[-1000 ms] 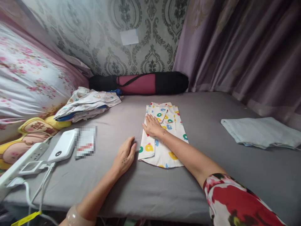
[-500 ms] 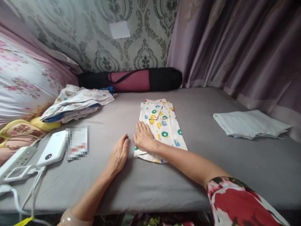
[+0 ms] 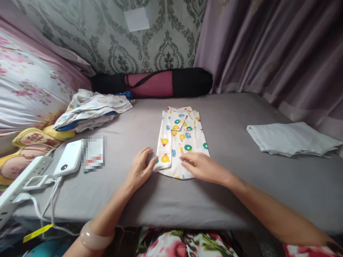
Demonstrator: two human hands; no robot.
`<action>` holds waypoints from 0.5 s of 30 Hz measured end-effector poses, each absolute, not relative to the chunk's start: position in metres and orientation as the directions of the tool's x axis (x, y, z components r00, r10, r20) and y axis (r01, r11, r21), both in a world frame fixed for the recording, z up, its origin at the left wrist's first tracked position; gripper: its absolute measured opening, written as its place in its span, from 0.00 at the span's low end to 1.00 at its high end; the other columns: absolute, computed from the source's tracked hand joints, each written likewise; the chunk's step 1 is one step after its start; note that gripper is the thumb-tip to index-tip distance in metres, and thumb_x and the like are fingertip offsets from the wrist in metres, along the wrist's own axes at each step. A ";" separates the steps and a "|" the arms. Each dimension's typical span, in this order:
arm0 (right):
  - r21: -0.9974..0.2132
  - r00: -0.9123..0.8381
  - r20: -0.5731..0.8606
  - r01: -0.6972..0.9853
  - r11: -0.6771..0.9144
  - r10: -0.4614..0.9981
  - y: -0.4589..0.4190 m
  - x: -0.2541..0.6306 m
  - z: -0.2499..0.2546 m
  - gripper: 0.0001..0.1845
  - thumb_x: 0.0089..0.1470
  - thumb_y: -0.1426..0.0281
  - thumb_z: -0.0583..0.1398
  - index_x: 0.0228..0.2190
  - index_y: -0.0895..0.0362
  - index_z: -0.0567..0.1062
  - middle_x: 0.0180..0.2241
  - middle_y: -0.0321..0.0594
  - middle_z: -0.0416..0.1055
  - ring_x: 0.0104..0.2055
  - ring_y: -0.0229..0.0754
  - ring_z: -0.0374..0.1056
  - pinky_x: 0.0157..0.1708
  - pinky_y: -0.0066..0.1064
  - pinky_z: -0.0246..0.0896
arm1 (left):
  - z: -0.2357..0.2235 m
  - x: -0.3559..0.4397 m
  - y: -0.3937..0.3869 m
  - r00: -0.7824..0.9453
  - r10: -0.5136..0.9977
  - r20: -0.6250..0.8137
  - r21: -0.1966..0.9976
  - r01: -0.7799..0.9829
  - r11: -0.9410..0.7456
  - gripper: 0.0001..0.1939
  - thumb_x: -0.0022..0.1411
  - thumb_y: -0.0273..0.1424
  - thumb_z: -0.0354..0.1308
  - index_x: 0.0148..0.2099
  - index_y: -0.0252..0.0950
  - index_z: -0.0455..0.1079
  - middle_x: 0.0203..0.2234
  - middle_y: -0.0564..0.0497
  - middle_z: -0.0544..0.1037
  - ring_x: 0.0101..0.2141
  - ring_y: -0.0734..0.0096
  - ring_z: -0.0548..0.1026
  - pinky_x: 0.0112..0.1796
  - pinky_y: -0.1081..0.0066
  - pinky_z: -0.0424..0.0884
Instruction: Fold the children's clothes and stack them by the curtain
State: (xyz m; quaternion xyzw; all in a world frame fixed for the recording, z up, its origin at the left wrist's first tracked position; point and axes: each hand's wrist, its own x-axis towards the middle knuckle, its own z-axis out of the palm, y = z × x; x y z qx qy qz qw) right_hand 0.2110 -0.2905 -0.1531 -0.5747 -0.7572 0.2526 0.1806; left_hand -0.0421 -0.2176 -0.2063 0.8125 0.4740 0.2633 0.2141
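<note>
A small white shirt (image 3: 175, 144) printed with yellow, green and blue figures lies folded in a narrow strip, collar away from me. My left hand (image 3: 142, 166) is beside its lower left edge, thumb apart from the fingers, the thumb tip close to the cloth. Over the lower right part of the shirt is my right hand (image 3: 200, 166), fingers bent a little and thumb apart. Neither hand grips the fabric; whether the right fingertips touch it I cannot tell.
A heap of folded clothes (image 3: 93, 109) lies at the left, a folded pale cloth (image 3: 292, 139) at the right. A power strip (image 3: 24, 182), a white power bank (image 3: 69, 157) and cables are at the left edge. A black and maroon bag (image 3: 152, 84) lies along the wall.
My right hand has moved from the shirt's left side across to its lower right. The left hand's thumb has spread toward the shirt's edge. The view has tilted down slightly.
</note>
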 end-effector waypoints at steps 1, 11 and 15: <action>-0.579 -0.176 -0.021 0.805 0.132 0.984 -0.290 0.221 -0.153 0.14 0.61 0.66 0.52 0.42 0.53 0.76 0.41 0.40 0.77 0.41 0.41 0.71 0.41 0.29 0.60 | -0.203 -0.035 -0.222 0.449 0.862 0.237 0.565 0.658 -0.498 0.20 0.66 0.44 0.50 0.55 0.38 0.65 0.54 0.43 0.70 0.55 0.60 0.68 0.56 0.59 0.62; -0.398 0.097 -0.120 0.907 -0.137 0.988 -0.298 0.242 -0.179 0.10 0.56 0.65 0.56 0.39 0.55 0.68 0.36 0.40 0.73 0.33 0.40 0.69 0.30 0.28 0.53 | -0.192 0.005 -0.240 0.628 0.766 0.137 0.347 0.694 -0.631 0.13 0.66 0.41 0.52 0.44 0.38 0.67 0.39 0.46 0.74 0.40 0.61 0.71 0.41 0.62 0.67; -0.300 0.110 -0.111 0.944 -0.139 0.988 -0.304 0.234 -0.178 0.09 0.56 0.73 0.52 0.40 0.55 0.67 0.38 0.43 0.74 0.35 0.42 0.70 0.31 0.30 0.52 | -0.186 0.009 -0.242 0.611 0.786 0.097 0.249 0.750 -0.614 0.08 0.66 0.34 0.49 0.38 0.38 0.67 0.35 0.47 0.74 0.36 0.62 0.72 0.38 0.65 0.67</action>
